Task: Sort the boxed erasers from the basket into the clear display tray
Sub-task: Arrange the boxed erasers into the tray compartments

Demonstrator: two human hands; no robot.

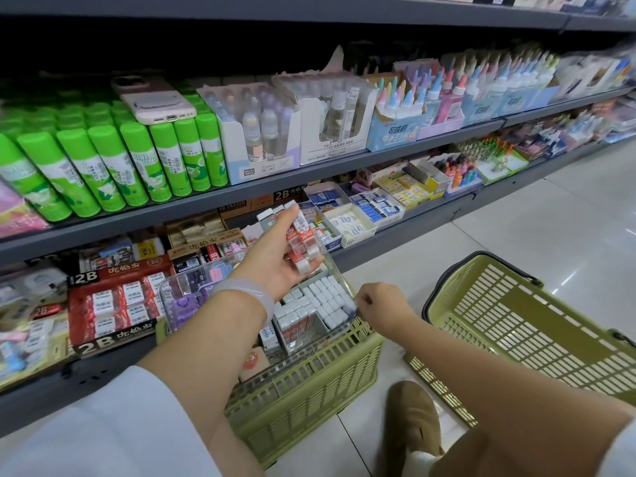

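Note:
My left hand is raised above the clear display tray and grips a bundle of several red-and-white boxed erasers. The tray rests on top of a green basket and holds rows of upright boxed erasers, white ends up. My right hand pinches the tray's right front corner. More erasers and a box lie in the basket under the tray, partly hidden.
A second green basket lies tilted on the tiled floor at the right. Shop shelves hold green glue sticks, glue bottles and eraser boxes. A pink phone lies on the glue sticks. My shoe is beside the basket.

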